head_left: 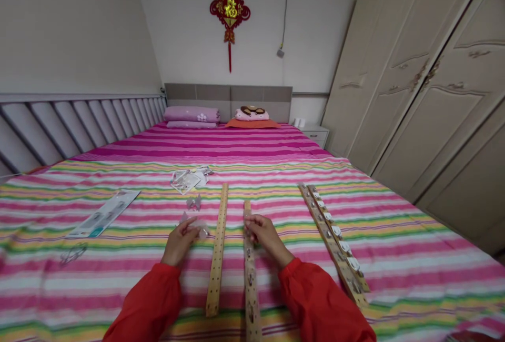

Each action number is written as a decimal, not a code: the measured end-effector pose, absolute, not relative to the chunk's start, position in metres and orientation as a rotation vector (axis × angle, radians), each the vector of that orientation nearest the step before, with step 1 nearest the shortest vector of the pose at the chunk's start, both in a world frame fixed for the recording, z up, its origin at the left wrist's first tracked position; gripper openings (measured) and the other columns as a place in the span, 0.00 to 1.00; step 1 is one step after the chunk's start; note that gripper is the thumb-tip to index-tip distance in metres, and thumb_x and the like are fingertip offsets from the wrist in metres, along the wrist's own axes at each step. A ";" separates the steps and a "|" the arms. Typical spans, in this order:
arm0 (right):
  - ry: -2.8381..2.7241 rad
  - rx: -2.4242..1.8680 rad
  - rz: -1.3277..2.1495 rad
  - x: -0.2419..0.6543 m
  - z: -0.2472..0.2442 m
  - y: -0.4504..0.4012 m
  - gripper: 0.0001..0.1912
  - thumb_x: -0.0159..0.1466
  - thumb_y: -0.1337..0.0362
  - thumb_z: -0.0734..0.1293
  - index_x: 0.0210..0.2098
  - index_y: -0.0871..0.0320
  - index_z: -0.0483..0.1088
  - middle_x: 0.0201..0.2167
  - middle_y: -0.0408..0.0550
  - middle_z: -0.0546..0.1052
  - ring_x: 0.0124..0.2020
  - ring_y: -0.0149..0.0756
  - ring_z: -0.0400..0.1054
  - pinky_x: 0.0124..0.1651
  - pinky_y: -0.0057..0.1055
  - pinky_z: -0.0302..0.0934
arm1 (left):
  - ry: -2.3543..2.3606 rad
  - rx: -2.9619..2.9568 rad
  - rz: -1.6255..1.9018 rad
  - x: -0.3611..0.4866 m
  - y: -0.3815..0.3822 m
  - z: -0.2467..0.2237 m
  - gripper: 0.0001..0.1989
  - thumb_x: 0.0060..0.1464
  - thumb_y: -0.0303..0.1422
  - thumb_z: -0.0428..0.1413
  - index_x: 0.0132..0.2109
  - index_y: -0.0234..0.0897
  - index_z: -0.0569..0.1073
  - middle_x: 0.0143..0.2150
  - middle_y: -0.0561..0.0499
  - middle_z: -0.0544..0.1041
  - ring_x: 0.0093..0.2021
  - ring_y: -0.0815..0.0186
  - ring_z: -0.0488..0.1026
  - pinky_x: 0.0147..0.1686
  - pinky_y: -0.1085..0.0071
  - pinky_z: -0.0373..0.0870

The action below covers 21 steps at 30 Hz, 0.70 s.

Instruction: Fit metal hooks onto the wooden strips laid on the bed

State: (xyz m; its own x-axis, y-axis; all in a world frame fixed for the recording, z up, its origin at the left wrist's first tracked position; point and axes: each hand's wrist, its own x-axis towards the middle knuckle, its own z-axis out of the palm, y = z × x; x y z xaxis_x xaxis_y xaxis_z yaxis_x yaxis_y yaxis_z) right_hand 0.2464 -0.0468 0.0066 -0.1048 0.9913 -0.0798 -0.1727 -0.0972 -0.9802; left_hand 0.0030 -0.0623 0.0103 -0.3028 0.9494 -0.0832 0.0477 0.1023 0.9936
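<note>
My left hand [180,241] is closed in a loose pinch at the edge of a small clear plastic packet [203,229] with something shiny in it. Another small clear packet [193,203] lies just beyond it. Over the far part of a narrow wooden strip [251,292], my right hand [268,237] has its thumb and fingertips together; whatever is between them is too small to make out. Small metal pieces sit in a row along this strip. Left of it, between my hands, lies a bare wooden strip [216,258] with rows of holes.
Two more strips [329,237] lie to the right, carrying metal pieces and white round ones. A heap of plastic packets [191,179] is beyond my left hand. A long flat package [104,214] and a crumpled clear item [73,253] lie left on the striped bedspread [130,268].
</note>
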 end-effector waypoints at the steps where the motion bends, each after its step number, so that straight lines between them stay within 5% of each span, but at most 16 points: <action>1: -1.114 -1.082 1.448 0.243 0.009 -0.049 0.20 0.45 0.54 0.71 0.32 0.61 0.71 0.19 0.40 0.72 0.14 0.23 0.57 0.17 0.23 0.46 | 1.468 0.984 1.308 0.009 -0.063 0.015 0.39 0.26 0.43 0.63 0.50 0.28 0.72 0.25 0.53 0.74 0.28 0.66 0.70 0.29 0.72 0.64; 8: -1.099 -1.017 1.511 0.232 0.012 -0.059 0.23 0.47 0.47 0.71 0.29 0.62 0.71 0.23 0.43 0.73 0.16 0.23 0.60 0.16 0.22 0.47 | 1.211 0.882 1.275 0.059 -0.065 0.031 0.36 0.24 0.43 0.69 0.44 0.30 0.75 0.29 0.51 0.76 0.25 0.73 0.66 0.26 0.77 0.61; 21: -0.942 -0.984 1.474 0.260 0.008 -0.028 0.23 0.39 0.53 0.76 0.28 0.63 0.71 0.16 0.43 0.73 0.17 0.26 0.64 0.23 0.24 0.58 | 1.089 0.981 1.217 0.111 -0.016 0.032 0.34 0.25 0.40 0.68 0.45 0.29 0.76 0.19 0.60 0.64 0.21 0.76 0.60 0.23 0.77 0.57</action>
